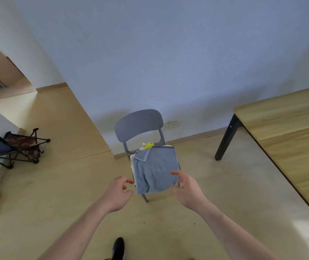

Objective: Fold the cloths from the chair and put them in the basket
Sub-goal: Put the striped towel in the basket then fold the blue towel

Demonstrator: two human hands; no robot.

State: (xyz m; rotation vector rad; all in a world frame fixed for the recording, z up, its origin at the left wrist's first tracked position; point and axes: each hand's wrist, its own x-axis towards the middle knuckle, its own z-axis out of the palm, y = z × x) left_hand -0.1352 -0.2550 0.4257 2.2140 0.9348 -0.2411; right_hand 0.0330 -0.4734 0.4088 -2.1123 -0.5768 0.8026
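A blue cloth (154, 170) lay spread over the seat of a grey plastic chair (139, 124), its near edge drooping past the front of the seat. Under it showed the pale edges of other cloths (133, 167), and a yellow item (149, 145) poked up at the far side by the backrest; what it was could not be told. No basket showed in the view.

The left hand (119, 194) hovered just left of the cloth's near corner, fingers loosely curled and holding nothing. The right hand (186, 188) was at the cloth's near right edge, fingers spread and relaxed, one fingertip over the fabric; whether it touched could not be told. It gripped nothing.

The chair stood on a pale wooden floor (56, 203) close to a white wall (168, 62) with a socket (170, 125) behind it. To the right stood a wooden table (290, 128) with a black leg. Far left lay folding camp stools (13, 147). A dark shoe (118, 248) showed at the near edge.
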